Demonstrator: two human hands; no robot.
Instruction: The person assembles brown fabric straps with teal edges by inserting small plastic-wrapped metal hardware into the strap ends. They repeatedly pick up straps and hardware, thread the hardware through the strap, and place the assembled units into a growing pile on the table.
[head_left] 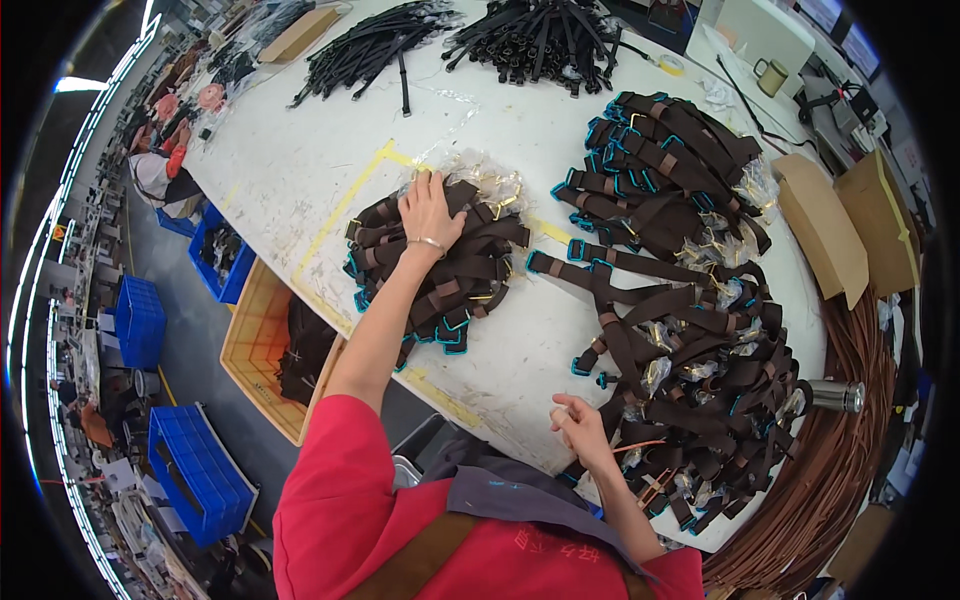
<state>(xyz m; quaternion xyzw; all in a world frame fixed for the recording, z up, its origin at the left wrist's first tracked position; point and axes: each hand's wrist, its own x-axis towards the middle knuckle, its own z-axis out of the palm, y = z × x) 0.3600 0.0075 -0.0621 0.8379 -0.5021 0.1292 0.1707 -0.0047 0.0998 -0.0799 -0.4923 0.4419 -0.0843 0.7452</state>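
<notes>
The left hand (428,208) lies flat, fingers spread, on top of a fanned stack of brown straps (440,265) with teal-edged ends and clear plastic wrap at its far side. The stack sits on the white table (300,160), inside a yellow tape outline (345,205), left of centre. The right hand (578,425) is loosely closed near the near table edge; something small and pale may be pinched in its fingertips, but this cannot be confirmed. It rests just beside a large loose pile of brown straps (690,330) filling the right of the table.

Probable faults:
- The stack overhangs toward the near-left table edge. Downward pressure applied off-centre could slide its lower layers, dropping straps into the orange crate (262,345) below or onto the floor
- The plastic wrap under the fingers is slick; the hand may slip and spread the fan
- Metal buckles in the loose pile may snag adjacent straps, so lifting one could drag several out
- A steel cup (838,396) lies on its side at the right edge, touching the pile; a tug there could roll it off
</notes>
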